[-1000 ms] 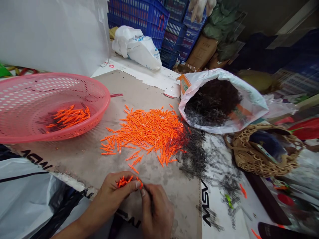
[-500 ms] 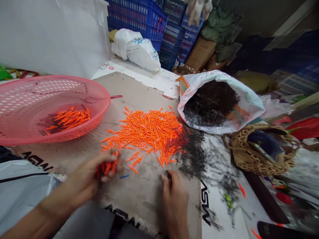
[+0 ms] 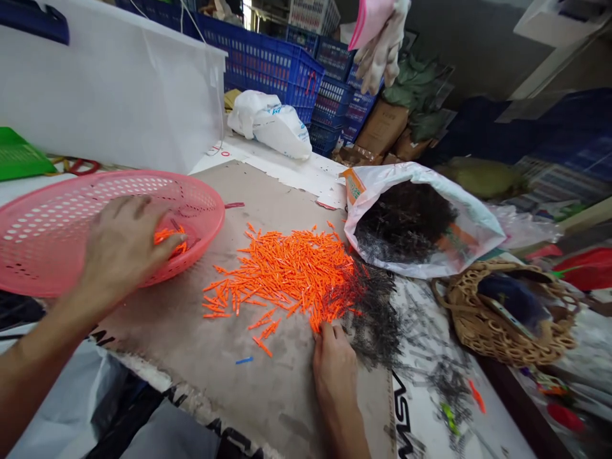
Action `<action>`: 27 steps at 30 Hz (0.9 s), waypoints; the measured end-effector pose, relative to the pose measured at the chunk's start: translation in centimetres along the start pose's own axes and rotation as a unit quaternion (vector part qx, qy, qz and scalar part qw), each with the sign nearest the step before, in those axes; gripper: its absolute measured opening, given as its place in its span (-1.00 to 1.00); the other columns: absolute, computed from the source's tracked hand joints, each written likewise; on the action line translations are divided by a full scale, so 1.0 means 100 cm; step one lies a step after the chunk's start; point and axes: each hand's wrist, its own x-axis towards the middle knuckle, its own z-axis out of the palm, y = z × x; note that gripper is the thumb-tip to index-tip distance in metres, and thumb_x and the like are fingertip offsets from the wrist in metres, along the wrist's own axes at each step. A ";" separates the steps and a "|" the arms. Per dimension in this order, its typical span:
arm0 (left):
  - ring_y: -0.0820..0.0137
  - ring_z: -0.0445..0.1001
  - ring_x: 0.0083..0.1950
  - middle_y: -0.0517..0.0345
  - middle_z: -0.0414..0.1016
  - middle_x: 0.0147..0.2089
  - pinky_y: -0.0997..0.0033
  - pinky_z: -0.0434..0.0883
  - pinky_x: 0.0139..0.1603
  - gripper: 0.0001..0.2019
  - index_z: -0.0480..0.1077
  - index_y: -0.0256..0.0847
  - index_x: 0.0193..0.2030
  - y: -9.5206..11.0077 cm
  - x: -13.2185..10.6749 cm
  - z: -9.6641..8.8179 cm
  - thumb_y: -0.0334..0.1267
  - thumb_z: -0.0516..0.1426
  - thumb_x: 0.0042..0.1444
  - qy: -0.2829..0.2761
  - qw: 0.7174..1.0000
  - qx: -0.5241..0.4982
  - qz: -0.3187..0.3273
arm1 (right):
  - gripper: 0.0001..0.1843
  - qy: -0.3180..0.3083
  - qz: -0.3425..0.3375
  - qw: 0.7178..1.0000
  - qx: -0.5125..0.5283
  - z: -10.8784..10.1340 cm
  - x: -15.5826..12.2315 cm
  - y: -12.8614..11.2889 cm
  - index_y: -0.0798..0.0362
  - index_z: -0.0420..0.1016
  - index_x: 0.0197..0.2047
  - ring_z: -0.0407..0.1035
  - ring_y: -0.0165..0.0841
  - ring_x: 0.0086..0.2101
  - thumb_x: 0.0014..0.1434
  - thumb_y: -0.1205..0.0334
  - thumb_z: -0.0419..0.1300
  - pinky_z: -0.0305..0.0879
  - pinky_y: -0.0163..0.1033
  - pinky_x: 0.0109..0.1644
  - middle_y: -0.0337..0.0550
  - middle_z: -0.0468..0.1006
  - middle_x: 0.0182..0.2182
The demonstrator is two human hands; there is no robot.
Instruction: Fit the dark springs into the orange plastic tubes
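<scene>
My left hand (image 3: pixel 127 242) is inside the pink perforated basket (image 3: pixel 201 255), palm down and fingers apart. Small orange plastic pieces (image 3: pixel 167 237) lie under its thumb and fingers. A wide heap of the same slim orange pieces (image 3: pixel 291 268) is spread on the grey board (image 3: pixel 201 376). At the heap's near right edge, my right hand (image 3: pixel 335 363) has its fingertips pinched together on an orange piece. Thin black plastic pieces (image 3: pixel 377 319) lie beside this hand, partly mixed into the orange ones.
A white bag (image 3: pixel 478 223) full of black pieces lies open at the right. Next to it stands a woven basket (image 3: pixel 502 341) with a phone in it. A blue strip (image 3: pixel 243 361) lies near the front. A white bin (image 3: pixel 143 102) and blue crates (image 3: pixel 268 64) stand behind.
My left hand has moved from the heap's front left into the pink basket, and its fingers have opened from around a handful of orange pieces. My right hand has reached the heap's edge.
</scene>
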 end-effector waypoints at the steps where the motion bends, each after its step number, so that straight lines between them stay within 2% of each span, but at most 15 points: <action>1: 0.09 -0.04 0.44 0.25 0.44 0.25 0.09 -0.16 0.37 -0.55 0.39 -0.15 0.16 0.012 -0.009 0.011 -0.04 0.02 0.19 0.038 0.998 0.038 -0.022 | -0.78 -0.003 -0.005 1.000 -0.005 0.001 0.003 0.000 0.04 0.42 -0.29 0.44 -0.25 -0.39 0.27 0.43 -0.01 0.14 -0.25 -0.39 -0.04 0.52 -0.33; 2: 0.11 0.07 0.41 0.17 0.33 0.33 0.15 -0.03 0.36 -0.54 0.37 -0.15 0.19 0.026 -0.020 0.023 -0.05 0.00 0.21 0.028 0.998 0.047 -0.018 | -0.77 -0.007 -0.011 1.000 -0.009 0.003 0.004 0.001 0.05 0.42 -0.31 0.43 -0.25 -0.40 0.26 0.44 -0.02 0.14 -0.26 -0.39 -0.04 0.51 -0.35; 3: 0.13 0.18 0.36 0.07 0.31 0.34 0.18 0.07 0.35 -0.55 0.38 -0.16 0.18 0.040 -0.032 0.038 -0.05 0.00 0.23 -0.011 0.999 0.033 0.012 | -0.77 -0.012 -0.020 1.000 -0.010 0.003 0.005 0.003 0.05 0.41 -0.32 0.42 -0.26 -0.39 0.25 0.45 -0.02 0.14 -0.26 -0.38 -0.05 0.50 -0.36; 4: 0.15 0.20 0.36 0.02 0.31 0.34 0.15 0.12 0.35 -0.58 0.38 -0.17 0.20 0.053 -0.044 0.053 -0.10 0.00 0.27 -0.084 0.995 0.016 0.042 | -0.78 -0.018 -0.030 0.999 -0.008 0.002 0.004 0.004 0.05 0.41 -0.33 0.42 -0.27 -0.38 0.24 0.45 -0.01 0.15 -0.27 -0.36 -0.06 0.50 -0.36; 6: 0.05 0.13 0.39 0.00 0.29 0.35 -0.05 0.12 0.35 -0.58 0.35 -0.13 0.23 0.075 -0.065 0.085 -0.12 0.05 0.27 -0.190 0.977 0.009 0.101 | -0.79 -0.027 -0.046 0.999 -0.002 -0.002 -0.002 0.008 0.04 0.41 -0.33 0.41 -0.27 -0.34 0.23 0.45 0.00 0.18 -0.28 -0.30 -0.07 0.50 -0.33; 8: -0.08 0.08 0.40 -0.03 0.25 0.38 -0.30 0.06 0.30 -0.52 0.29 -0.06 0.28 0.088 -0.081 0.112 -0.05 0.10 0.24 -0.230 0.968 0.047 0.088 | -0.78 -0.032 -0.048 0.998 0.004 -0.009 -0.014 0.012 0.04 0.42 -0.31 0.40 -0.28 -0.33 0.23 0.46 0.00 0.20 -0.28 -0.25 -0.07 0.50 -0.31; 10: -0.14 0.06 0.40 -0.04 0.24 0.38 -0.38 0.00 0.28 -0.45 0.28 -0.03 0.29 0.096 -0.091 0.131 0.04 0.14 0.19 -0.255 0.961 0.062 0.089 | -0.76 -0.035 -0.037 0.999 0.006 -0.016 -0.030 0.013 0.04 0.42 -0.32 0.39 -0.29 -0.36 0.25 0.45 -0.01 0.19 -0.28 -0.27 -0.10 0.50 -0.34; 13: -0.11 0.06 0.41 0.01 0.24 0.38 -0.31 -0.05 0.31 -0.41 0.26 0.03 0.30 0.107 -0.102 0.141 0.10 0.15 0.16 -0.270 0.952 0.038 0.140 | -0.77 -0.032 -0.015 0.998 0.042 -0.023 -0.049 0.011 0.01 0.43 -0.33 0.40 -0.32 -0.37 0.28 0.41 0.01 0.19 -0.31 -0.30 -0.16 0.49 -0.38; 16: -0.11 0.09 0.39 0.04 0.27 0.37 -0.27 -0.07 0.33 -0.48 0.28 0.04 0.29 0.115 -0.103 0.140 0.04 0.13 0.20 -0.262 0.948 0.025 0.177 | -0.78 -0.025 -0.017 0.996 0.090 -0.025 -0.054 0.009 0.00 0.44 -0.33 0.40 -0.33 -0.36 0.28 0.40 0.03 0.22 -0.33 -0.28 -0.17 0.49 -0.38; 19: -0.10 0.03 0.42 0.03 0.24 0.39 -0.25 -0.06 0.33 -0.54 0.27 -0.01 0.30 0.118 -0.084 0.144 -0.03 0.03 0.29 -0.245 0.955 0.042 0.163 | -0.77 -0.020 -0.041 0.995 0.092 -0.026 -0.037 0.010 0.03 0.48 -0.27 0.39 -0.32 -0.33 0.28 0.41 0.01 0.28 -0.31 -0.25 -0.14 0.51 -0.33; 22: -0.12 -0.07 0.44 0.01 0.10 0.45 -0.32 -0.12 0.32 -0.47 0.19 -0.02 0.35 0.119 -0.055 0.156 0.04 0.01 0.28 -0.249 0.955 0.067 0.148 | -0.73 -0.012 -0.048 0.996 0.069 -0.023 -0.010 0.009 0.11 0.48 -0.05 0.37 -0.19 -0.14 0.26 0.41 0.02 0.31 -0.14 -0.06 0.06 0.53 -0.12; 23: -0.11 -0.07 0.45 0.01 0.10 0.45 -0.33 -0.14 0.32 -0.47 0.19 -0.02 0.35 0.119 -0.049 0.159 0.04 0.02 0.28 -0.262 0.950 0.071 0.153 | -0.68 -0.016 -0.056 0.996 0.061 -0.021 -0.003 0.007 0.14 0.46 0.03 0.34 -0.13 -0.07 0.24 0.41 0.04 0.29 -0.06 0.00 0.14 0.50 -0.04; 25: -0.10 -0.06 0.45 0.01 0.16 0.42 -0.34 -0.14 0.32 -0.47 0.16 -0.01 0.36 0.117 -0.045 0.163 0.02 0.02 0.29 -0.297 0.938 0.070 0.166 | -0.59 -0.031 -0.082 0.995 0.052 -0.016 0.003 -0.001 0.15 0.46 0.07 0.30 -0.05 0.03 0.15 0.47 0.11 0.27 -0.01 0.04 0.18 0.44 0.08; 27: -0.10 -0.04 0.44 0.03 0.15 0.43 -0.34 -0.13 0.32 -0.44 0.11 0.02 0.38 0.113 -0.054 0.160 0.02 0.04 0.27 -0.313 0.930 0.061 0.181 | -0.56 -0.044 -0.098 0.993 0.051 -0.013 -0.002 -0.008 0.13 0.48 0.07 0.29 -0.06 0.05 0.11 0.50 0.12 0.28 -0.04 0.05 0.14 0.44 0.11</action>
